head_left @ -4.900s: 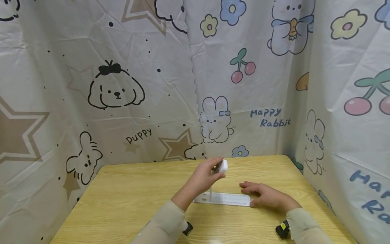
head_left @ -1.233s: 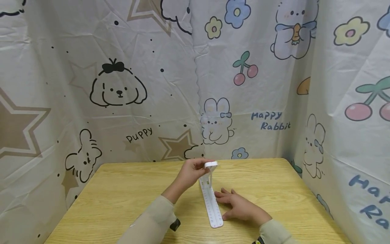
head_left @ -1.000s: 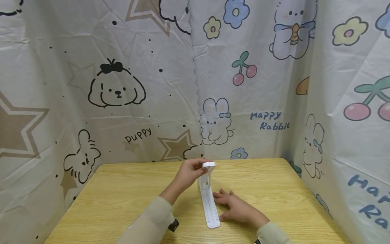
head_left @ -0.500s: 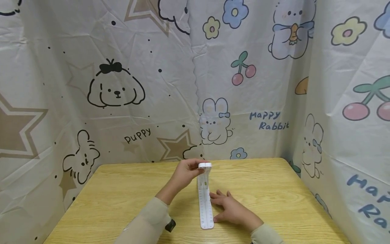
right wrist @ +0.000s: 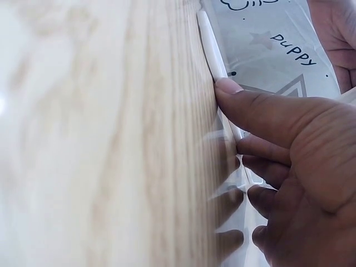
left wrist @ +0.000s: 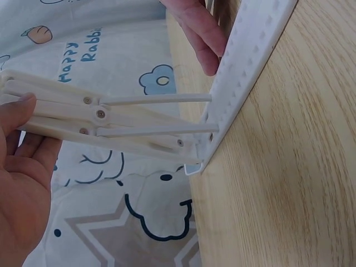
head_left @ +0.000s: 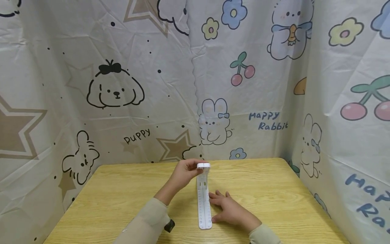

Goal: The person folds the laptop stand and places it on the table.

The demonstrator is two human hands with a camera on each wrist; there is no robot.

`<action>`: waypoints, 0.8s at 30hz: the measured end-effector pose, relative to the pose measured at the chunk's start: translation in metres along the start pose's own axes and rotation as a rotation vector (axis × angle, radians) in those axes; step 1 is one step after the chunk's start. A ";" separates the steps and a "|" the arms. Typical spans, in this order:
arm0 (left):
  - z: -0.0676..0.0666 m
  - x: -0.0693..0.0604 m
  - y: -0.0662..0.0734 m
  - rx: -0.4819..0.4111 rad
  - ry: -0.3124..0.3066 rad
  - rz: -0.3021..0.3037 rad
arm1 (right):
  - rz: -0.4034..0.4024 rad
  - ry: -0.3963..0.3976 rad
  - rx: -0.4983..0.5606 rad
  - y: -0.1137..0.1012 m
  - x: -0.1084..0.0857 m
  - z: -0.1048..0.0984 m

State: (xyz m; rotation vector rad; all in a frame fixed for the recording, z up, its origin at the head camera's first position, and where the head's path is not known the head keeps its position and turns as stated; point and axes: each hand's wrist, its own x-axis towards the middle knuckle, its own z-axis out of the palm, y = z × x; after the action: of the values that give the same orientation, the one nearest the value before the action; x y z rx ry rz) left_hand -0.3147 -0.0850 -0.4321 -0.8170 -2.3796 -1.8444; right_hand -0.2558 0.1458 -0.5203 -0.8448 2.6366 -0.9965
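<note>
A white plastic folding stand [head_left: 204, 206] rests on the wooden table, its long notched base pointing toward me. From its far end an upright part [left wrist: 67, 111] rises at a slant, with screws and two thin support rods [left wrist: 161, 131] running to the base. My left hand [head_left: 182, 173] pinches the top of that upright between thumb and fingers. Low on the right side, my right hand [head_left: 230, 210] lies with spread fingers, thumb and fingertips touching the base's edge. In the right wrist view, the thumb [right wrist: 250, 103] rests along the white base [right wrist: 211, 41].
The light wooden table [head_left: 128, 196] reaches back to a printed curtain [head_left: 170, 84] that hangs behind and along both sides. A dark wrist-camera piece [head_left: 169, 225] shows below the left sleeve [head_left: 146, 220].
The stand has turned from lying crosswise to pointing at me, and has lately shifted slightly left. Both hands have moved with it, the left keeping its hold on the upright.
</note>
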 end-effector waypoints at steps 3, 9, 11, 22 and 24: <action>-0.001 0.000 0.001 -0.004 -0.007 -0.004 | -0.002 -0.003 0.012 0.001 0.000 -0.002; -0.002 -0.001 0.002 0.000 -0.012 -0.021 | 0.005 0.002 0.013 0.007 0.002 -0.005; -0.002 -0.002 0.003 -0.001 -0.010 -0.024 | 0.006 0.001 0.010 0.009 0.003 -0.006; -0.004 -0.005 0.001 0.018 -0.014 -0.025 | 0.020 0.037 0.006 0.017 0.014 -0.017; -0.005 -0.006 -0.002 0.032 -0.007 -0.020 | 0.020 0.067 0.016 0.019 0.018 -0.019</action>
State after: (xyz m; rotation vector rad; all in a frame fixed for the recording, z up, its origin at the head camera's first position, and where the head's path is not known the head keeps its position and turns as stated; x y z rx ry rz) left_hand -0.3118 -0.0924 -0.4340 -0.8009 -2.4235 -1.8078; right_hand -0.2862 0.1575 -0.5185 -0.7940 2.6830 -1.0576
